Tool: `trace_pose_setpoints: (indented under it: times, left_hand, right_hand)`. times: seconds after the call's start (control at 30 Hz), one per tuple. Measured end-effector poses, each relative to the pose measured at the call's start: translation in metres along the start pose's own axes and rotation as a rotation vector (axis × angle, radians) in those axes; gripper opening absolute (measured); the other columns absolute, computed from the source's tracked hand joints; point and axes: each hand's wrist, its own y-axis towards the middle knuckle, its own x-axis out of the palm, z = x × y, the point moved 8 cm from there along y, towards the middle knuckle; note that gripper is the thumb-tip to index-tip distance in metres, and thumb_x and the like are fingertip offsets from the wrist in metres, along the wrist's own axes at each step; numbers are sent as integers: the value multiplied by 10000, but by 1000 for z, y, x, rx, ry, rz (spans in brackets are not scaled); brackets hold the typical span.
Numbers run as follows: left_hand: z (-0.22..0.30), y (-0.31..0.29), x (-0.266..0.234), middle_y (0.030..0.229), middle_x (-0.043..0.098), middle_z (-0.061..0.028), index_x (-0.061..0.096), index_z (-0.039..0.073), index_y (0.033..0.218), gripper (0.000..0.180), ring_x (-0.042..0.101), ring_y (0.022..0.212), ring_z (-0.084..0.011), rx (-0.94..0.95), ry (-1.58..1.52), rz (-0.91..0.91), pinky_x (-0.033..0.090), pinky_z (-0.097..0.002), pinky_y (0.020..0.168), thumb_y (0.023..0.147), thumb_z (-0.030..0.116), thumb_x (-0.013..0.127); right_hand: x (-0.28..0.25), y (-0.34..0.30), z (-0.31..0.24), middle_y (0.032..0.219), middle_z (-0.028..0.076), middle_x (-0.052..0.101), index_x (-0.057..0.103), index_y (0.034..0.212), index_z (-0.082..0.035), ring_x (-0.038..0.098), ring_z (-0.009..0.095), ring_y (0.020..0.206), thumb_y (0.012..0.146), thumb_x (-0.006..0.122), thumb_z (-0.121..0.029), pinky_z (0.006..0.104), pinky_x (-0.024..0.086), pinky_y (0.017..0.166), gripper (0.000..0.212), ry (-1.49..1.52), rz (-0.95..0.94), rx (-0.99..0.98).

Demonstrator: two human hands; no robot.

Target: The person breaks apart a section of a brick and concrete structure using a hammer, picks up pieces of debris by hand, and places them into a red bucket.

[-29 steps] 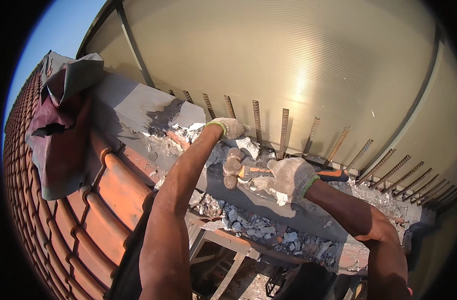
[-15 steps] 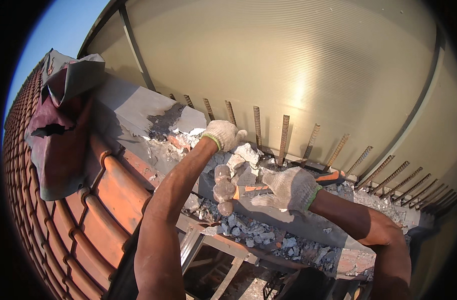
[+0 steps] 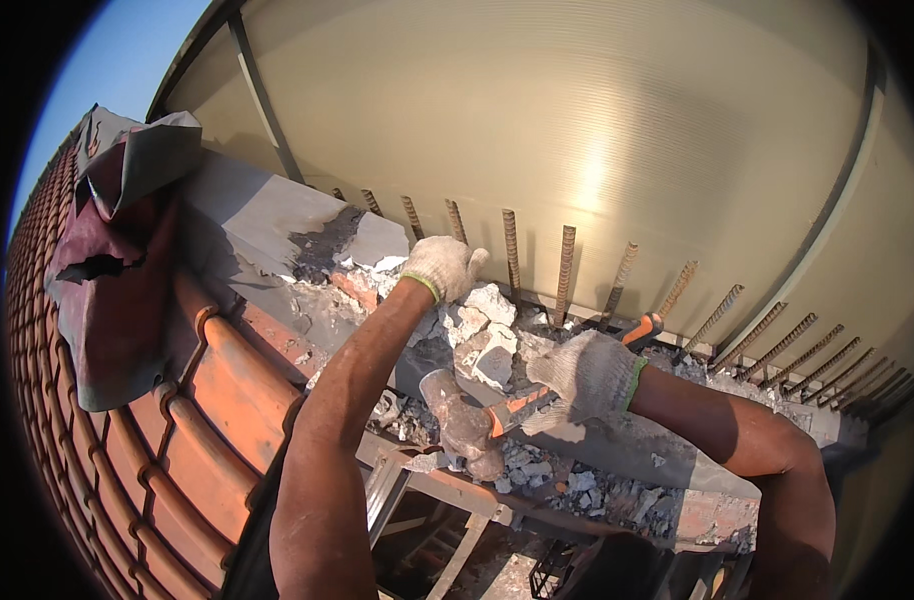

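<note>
My right hand [image 3: 589, 378], in a pale knitted glove, is closed round the orange-and-black handle of a hammer [image 3: 464, 425]. The hammer's thick, dusty head points left and toward me, over the near edge of the broken wall top. My left hand [image 3: 441, 268], gloved alike, rests farther back by the base of a steel bar [image 3: 457, 220]. Its fingers curl down out of sight, with the thumb sticking out to the right. Whatever they grip is hidden. Between both hands lie whitish chunks of broken concrete [image 3: 494, 355].
A row of upright rebar [image 3: 567, 275] runs along the wall before a tall beige ribbed panel [image 3: 537, 110]. Orange roof tiles [image 3: 232, 385] slope at left, under a crumpled sheet [image 3: 117, 270]. Small rubble [image 3: 627, 500] lines a near ledge, above a metal frame [image 3: 461, 560].
The hammer head has swung toward me and slightly right, its handle now more slanted. My right fingers have wrapped more tightly round the handle. My left hand stays almost where it was.
</note>
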Motion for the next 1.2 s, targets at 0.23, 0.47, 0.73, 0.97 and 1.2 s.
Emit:
trace_pose_setpoints:
  times: [0.23,0.47,0.73,0.97,1.2]
  left_hand:
    - [-11,-2,3,1002,775,-282,820,0,979,663,744,1072,-454,-18,-4,56,566,-548,1013,1113,459,360]
    - [-3,11,2,1001,780,-271,829,22,978,664,750,1052,-446,-33,7,40,570,-556,990,1103,478,364]
    - [12,-23,2,1174,805,-173,779,186,1326,861,759,1134,-389,207,163,-57,589,-536,996,837,880,634]
    - [18,0,8,1197,805,-160,780,193,1339,1030,752,1171,-385,127,253,-195,591,-525,1006,659,963,711]
    - [16,16,10,1243,797,-151,782,226,1347,1034,743,1199,-398,115,260,-142,584,-530,1024,635,973,718]
  right_hand:
    - [16,10,20,1085,230,780,726,1244,-60,782,388,1027,1023,596,-610,518,631,891,608,-37,-211,258]
    - [13,19,55,1098,223,786,717,1222,-40,774,379,1075,996,669,-510,517,615,942,523,-8,-173,417]
    - [30,-104,10,1070,224,782,727,1217,-35,771,406,1043,965,744,-491,537,607,911,521,128,-79,329]
    - [87,-300,-22,949,233,767,761,1177,-37,766,435,936,943,761,-573,520,596,823,585,589,181,756]
    - [141,-452,-61,979,241,764,761,1202,-27,751,450,949,993,688,-585,528,574,833,601,754,290,1148]
